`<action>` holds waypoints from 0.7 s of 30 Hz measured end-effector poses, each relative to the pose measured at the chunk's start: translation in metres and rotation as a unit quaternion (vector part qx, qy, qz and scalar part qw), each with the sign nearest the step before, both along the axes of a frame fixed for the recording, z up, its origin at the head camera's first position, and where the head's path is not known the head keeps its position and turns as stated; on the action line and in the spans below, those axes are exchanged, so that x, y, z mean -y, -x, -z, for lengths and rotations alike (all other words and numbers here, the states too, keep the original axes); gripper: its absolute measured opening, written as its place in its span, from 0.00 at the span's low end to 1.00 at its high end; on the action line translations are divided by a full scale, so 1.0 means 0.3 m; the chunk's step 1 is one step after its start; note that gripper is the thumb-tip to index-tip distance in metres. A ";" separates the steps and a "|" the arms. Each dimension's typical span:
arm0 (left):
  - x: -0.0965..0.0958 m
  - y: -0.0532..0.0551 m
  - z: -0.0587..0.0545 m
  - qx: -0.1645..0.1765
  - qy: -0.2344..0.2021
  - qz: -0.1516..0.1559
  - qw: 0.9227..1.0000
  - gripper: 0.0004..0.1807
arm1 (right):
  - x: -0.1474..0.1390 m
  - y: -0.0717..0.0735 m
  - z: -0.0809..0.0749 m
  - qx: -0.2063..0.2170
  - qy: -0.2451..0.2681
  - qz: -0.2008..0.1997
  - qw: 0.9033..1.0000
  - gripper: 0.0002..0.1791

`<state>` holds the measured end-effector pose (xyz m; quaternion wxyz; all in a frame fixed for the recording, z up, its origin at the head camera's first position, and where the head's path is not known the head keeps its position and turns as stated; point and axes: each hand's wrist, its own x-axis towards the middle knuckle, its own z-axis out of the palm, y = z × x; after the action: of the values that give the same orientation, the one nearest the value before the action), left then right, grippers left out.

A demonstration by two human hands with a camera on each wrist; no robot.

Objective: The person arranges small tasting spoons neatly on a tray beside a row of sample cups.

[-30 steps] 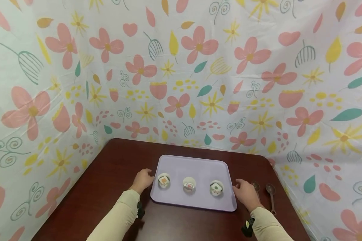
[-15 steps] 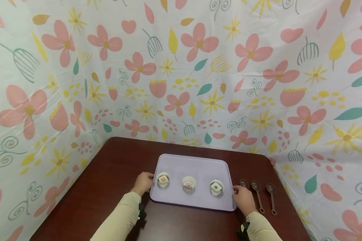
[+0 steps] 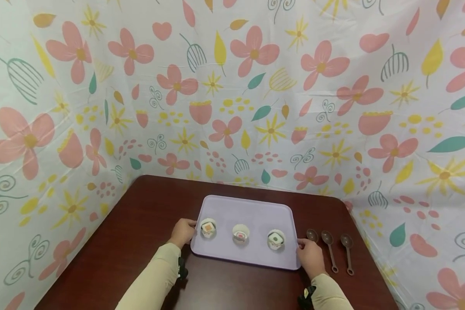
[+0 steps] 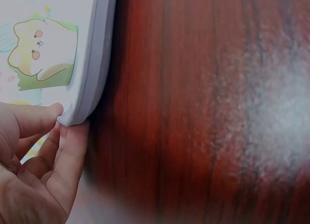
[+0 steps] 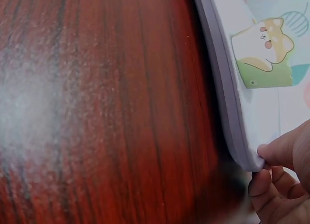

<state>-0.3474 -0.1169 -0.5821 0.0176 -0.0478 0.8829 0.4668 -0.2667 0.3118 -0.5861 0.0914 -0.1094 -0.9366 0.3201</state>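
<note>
from where i'm standing, the pale lilac rectangular tray with rounded corners (image 3: 252, 210) lies squarely between the two hands on the dark red-brown wooden bench (image 3: 159, 200), its long axis running from one hand to the other. the left hand (image 3: 183, 233) pinches the tray's left short side, thumb on the rim and fingers tucked beneath; the right hand (image 3: 311, 257) does the same on its right short side, a bit closer to the tray's near corner. so each grip is closed on the rim, and neither hand is nearer than the other. i can't tell whether the tray rests flat or is slightly raised. three small white round cups (image 3: 240, 228) stand in a row along that same axis on the tray, so i'd say keeping both ends level matters most. just right of the tray, close to the right hand, lie three brown long-handled spoons (image 3: 347, 242).
</note>
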 end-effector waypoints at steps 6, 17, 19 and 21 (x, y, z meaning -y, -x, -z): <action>-0.001 0.000 0.007 0.016 -0.031 -0.010 0.999 0.19 | -0.001 0.001 0.007 0.005 0.007 0.001 1.000 0.19; 0.009 -0.033 0.017 0.031 -0.090 -0.016 0.995 0.20 | 0.002 0.002 0.010 0.003 -0.008 -0.006 1.000 0.19; 0.009 -0.033 0.020 0.031 -0.097 -0.018 0.995 0.20 | 0.003 0.003 0.008 0.003 -0.012 -0.006 1.000 0.19; 0.009 -0.032 0.023 0.031 -0.102 -0.019 0.994 0.20 | 0.005 0.004 0.008 0.005 -0.016 -0.005 1.000 0.19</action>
<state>-0.3378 -0.1197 -0.5890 0.0407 -0.0764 0.8286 0.5531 -0.2680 0.3104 -0.5884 0.0873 -0.1047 -0.9426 0.3048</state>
